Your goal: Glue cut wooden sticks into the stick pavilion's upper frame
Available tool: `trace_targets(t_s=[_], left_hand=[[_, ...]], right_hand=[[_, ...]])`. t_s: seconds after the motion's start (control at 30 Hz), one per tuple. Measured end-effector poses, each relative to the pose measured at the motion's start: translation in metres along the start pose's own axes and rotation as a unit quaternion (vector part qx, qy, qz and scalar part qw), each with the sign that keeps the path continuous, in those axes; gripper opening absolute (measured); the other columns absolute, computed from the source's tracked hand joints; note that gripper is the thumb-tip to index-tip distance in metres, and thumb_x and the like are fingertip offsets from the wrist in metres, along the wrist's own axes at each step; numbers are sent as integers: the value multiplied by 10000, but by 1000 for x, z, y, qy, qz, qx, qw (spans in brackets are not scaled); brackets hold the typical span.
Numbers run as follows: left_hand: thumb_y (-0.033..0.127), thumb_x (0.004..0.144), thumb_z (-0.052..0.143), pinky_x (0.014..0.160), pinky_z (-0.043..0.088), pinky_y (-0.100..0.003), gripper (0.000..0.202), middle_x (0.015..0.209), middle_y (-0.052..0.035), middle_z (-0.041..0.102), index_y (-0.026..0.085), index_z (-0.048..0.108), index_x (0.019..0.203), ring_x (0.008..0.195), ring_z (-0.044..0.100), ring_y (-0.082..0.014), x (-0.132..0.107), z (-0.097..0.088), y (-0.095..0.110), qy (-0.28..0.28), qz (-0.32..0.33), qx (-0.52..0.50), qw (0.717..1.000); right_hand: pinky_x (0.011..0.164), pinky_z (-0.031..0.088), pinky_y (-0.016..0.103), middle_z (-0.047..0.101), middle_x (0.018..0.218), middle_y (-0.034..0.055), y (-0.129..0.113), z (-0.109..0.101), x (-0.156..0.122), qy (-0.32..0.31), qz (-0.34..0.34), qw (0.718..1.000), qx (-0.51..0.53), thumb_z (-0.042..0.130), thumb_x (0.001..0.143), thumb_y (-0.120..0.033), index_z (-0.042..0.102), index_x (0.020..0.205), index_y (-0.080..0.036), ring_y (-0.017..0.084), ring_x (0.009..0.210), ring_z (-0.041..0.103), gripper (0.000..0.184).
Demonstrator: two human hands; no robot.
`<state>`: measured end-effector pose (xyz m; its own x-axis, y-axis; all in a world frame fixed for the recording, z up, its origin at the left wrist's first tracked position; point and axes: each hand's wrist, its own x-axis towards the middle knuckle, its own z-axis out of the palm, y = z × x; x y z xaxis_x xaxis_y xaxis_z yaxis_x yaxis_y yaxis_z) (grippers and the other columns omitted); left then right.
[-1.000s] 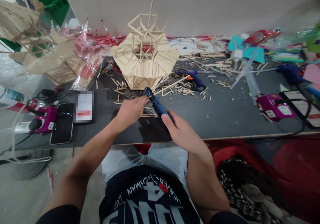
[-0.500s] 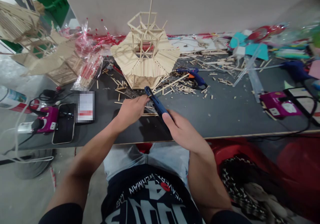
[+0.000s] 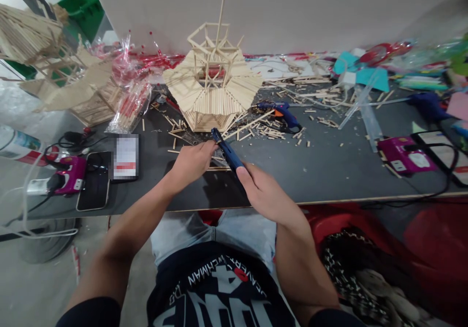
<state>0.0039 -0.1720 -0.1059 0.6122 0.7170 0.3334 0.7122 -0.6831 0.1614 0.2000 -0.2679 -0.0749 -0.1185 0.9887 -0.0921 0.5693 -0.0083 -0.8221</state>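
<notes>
My right hand (image 3: 268,190) is closed around the handle of a long blue pliers-like cutting tool (image 3: 231,155), whose narrow head points up and left. The fingers of my left hand (image 3: 193,163) are pinched together beside that head; what they hold, if anything, is hidden. Just beyond the tool stands a model of thin wooden sticks (image 3: 212,100), with flared slatted sides, an open frame on top and one tall stick rising from it. Short stick pieces (image 3: 272,129) lie scattered around its base.
A blue glue gun (image 3: 287,115) lies right of the model. To the left are a phone (image 3: 94,181), a purple power strip (image 3: 75,173), bagged sticks (image 3: 131,107) and another stick model (image 3: 80,83). Another purple power strip (image 3: 402,155) sits at right. The table's front edge (image 3: 329,200) runs before me.
The view has tilted up slightly, so the things at the back sit a little lower. Both hands and the blue tool keep nearly the same position and grip.
</notes>
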Motion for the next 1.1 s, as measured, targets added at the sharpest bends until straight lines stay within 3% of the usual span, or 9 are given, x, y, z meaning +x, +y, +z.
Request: trace_targets(t_s=[0.33,0.63,0.87,1.1], left_hand=[[264,1090,319,560,414,-247,346,805,-75,740,131,634,1042,722,716,-180,1,-2,0,-16,-6,-9,1000],[275,1095,318,565,413,-255,360,804,-75,739,133,642,1028,726,718,-181,2,-3,0,-23,-8,-12,1000],[275,1095,330,558,408,-267,335,849,-84,758,142,633,1045,760,740,-198,1,-1,0,-32,-15,6,999],[275,1096,330,548,393,-255,341,865,-82,768,142,638,1033,763,743,-184,1,1,0,-29,-26,-10,999]], right_hand=[[911,460,358,697,1055,101,-3,-1,0,5,-19,1000,-18,295,1060,-499,506,851,-231,238,1049,642,400],[852,464,348,702,988,96,3,1,1,9,-26,999,-17,300,1061,-493,580,905,-213,229,935,648,426],[847,453,362,716,1017,122,9,10,2,39,-16,998,-52,286,1059,-495,644,1035,-193,261,962,662,468],[756,432,349,719,878,84,20,14,3,37,30,999,-27,284,1032,-604,621,928,-220,250,815,666,522]])
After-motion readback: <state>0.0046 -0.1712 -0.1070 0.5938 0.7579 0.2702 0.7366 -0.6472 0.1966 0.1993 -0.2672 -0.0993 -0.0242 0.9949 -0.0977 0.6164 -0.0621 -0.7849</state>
